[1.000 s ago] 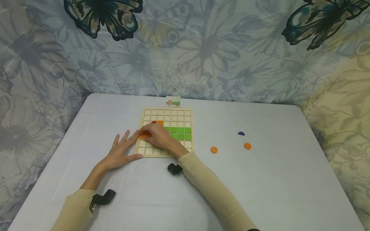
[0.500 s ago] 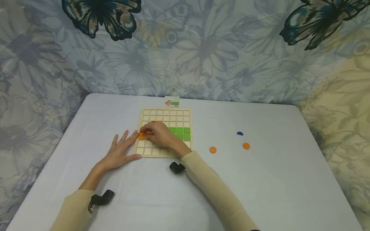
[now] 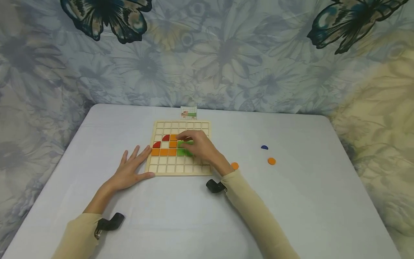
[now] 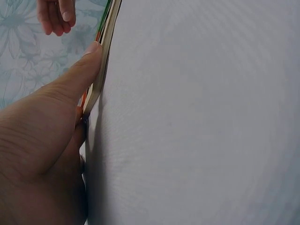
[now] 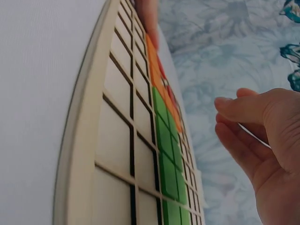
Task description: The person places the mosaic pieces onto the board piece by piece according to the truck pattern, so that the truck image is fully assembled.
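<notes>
A wooden grid board [image 3: 181, 168] lies on the table, with orange squares [image 3: 164, 152] and two red round-edged pieces, one upper [image 3: 166, 137] and one lower [image 3: 156, 144], set into its left part. Green squares [image 5: 164, 133] run on from the orange ones, partly covered by the right hand in the head view. Fingers spread and straight, the left hand [image 3: 129, 172] rests along the board's left edge, its thumb [image 4: 89, 61] at the near corner. My right hand [image 3: 202, 145] hovers over the green squares, fingers loosely bent, with a gap between thumb and fingers and nothing held.
Behind the board lies a small picture card [image 3: 188, 113]. To the right are a blue half-disc [image 3: 264, 147] and two orange discs, one farther out [image 3: 271, 161] and one [image 3: 235, 166] partly behind the right wrist. Flowered cloth surrounds the white table [image 3: 307, 201].
The right hand has lifted off the left part of the board and moved right, uncovering the orange and red pieces. The left hand stays at the board's edge.
</notes>
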A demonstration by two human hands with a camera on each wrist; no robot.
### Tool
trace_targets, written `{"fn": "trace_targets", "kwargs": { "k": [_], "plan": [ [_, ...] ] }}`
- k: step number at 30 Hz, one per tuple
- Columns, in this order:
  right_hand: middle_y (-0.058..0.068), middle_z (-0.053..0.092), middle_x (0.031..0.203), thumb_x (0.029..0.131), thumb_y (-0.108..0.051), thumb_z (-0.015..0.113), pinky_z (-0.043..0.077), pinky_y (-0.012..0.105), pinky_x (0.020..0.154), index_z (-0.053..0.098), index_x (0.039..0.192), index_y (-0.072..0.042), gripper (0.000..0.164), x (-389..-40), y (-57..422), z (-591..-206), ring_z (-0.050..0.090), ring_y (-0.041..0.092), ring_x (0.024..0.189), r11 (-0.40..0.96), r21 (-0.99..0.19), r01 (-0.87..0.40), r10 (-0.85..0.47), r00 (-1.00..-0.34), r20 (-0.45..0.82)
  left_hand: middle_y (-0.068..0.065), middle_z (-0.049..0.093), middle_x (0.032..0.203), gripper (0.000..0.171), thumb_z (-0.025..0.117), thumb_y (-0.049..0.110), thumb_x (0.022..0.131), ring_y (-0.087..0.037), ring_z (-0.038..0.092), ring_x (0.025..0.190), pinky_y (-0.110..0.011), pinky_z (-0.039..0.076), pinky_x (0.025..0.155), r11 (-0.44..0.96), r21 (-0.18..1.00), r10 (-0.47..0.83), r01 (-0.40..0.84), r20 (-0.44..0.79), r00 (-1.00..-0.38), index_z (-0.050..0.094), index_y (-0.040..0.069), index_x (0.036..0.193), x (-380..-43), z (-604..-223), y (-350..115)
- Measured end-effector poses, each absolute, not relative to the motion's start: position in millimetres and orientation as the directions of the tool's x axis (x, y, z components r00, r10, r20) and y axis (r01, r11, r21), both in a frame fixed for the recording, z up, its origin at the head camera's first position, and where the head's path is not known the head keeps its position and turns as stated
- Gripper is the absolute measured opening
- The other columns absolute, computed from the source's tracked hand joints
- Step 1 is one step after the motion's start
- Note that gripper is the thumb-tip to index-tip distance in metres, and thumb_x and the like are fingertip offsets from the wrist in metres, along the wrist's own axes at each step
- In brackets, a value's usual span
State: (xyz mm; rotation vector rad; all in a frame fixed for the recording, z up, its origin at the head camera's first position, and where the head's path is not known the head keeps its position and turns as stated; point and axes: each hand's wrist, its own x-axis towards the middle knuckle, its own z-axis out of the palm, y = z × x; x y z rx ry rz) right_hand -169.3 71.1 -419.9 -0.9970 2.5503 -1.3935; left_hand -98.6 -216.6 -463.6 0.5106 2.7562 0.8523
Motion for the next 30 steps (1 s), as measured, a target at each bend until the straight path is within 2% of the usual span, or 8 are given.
{"fn": "trace_targets", "kwargs": {
  "k": [5,11,19,30],
  "plan": [
    [0.011,0.071,0.112,0.088,0.005,0.069,0.053,0.026,0.091,0.069,0.114,0.002,0.026,-170,88,-419,0.067,0.024,0.103,0.386,-0.768,-0.511,-0.535,-0.802,0.265,-0.01,0.016,0.163,0.097,0.074,0.048,0.084,-0.036,-0.004,0.15,-0.055,-0.018,0.114,0.774,0.577,0.386,0.261,-0.103,-0.917,0.021,0.013,0.157,-99,-465,-219],
    [0.009,0.071,0.113,0.089,0.001,0.069,0.053,0.025,0.091,0.069,0.115,0.001,0.025,-167,105,-423,0.067,0.02,0.103,0.435,-0.772,-0.463,-0.492,-0.84,0.226,-0.01,0.016,0.163,0.098,0.074,0.049,0.084,-0.038,-0.003,0.15,-0.056,-0.017,0.114,0.772,0.574,0.389,0.272,-0.088,-0.917,0.021,0.013,0.157,-100,-465,-221],
    [0.009,0.071,0.113,0.089,0.002,0.068,0.053,0.03,0.093,0.069,0.115,0.0,0.026,-167,131,-422,0.067,0.022,0.104,0.479,-0.764,-0.432,-0.447,-0.869,0.211,-0.012,0.018,0.162,0.096,0.074,0.048,0.083,-0.039,-0.002,0.149,-0.057,-0.016,0.114,0.754,0.594,0.39,0.282,-0.059,-0.919,0.023,0.013,0.157,-98,-464,-219],
    [0.01,0.071,0.111,0.088,0.002,0.071,0.054,0.034,0.092,0.07,0.113,0.0,0.026,-166,181,-423,0.067,0.023,0.103,0.56,-0.726,-0.4,-0.361,-0.906,0.22,-0.011,0.017,0.163,0.096,0.073,0.049,0.084,-0.039,-0.003,0.149,-0.057,-0.017,0.114,0.764,0.589,0.383,0.264,-0.084,-0.92,0.021,0.013,0.157,-97,-462,-218]
  ]
}}
